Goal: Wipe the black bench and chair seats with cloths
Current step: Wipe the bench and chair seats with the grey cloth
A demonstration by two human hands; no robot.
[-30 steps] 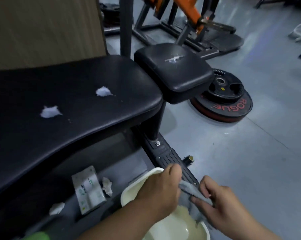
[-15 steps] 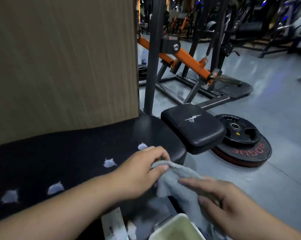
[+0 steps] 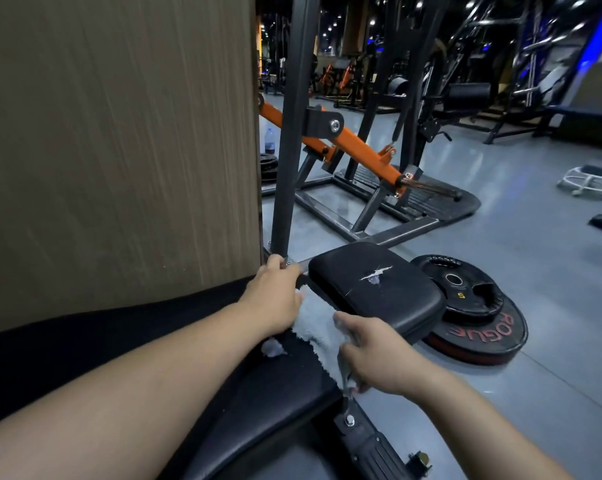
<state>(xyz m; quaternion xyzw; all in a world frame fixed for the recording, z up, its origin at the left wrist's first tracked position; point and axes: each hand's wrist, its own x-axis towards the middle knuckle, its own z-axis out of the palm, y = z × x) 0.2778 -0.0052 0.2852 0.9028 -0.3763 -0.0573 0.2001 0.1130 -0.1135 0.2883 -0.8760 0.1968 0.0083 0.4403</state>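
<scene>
The long black bench pad runs from the lower left toward the centre, with a torn white patch near its end. Beyond it sits the smaller black seat pad, which has a tear in its top. A grey-white cloth is stretched over the bench's end between both hands. My left hand holds the cloth's far end at the gap between the two pads. My right hand grips its near end at the bench's right edge.
Stacked weight plates lie on the floor right of the seat. A wood-grain panel rises behind the bench. The dark upright post and orange-armed machine stand behind. The bench's base rail runs below my right hand.
The view has lifted away from the basin. Both hands have carried the cloth up and forward onto the end of the bench, next to the seat pad.
</scene>
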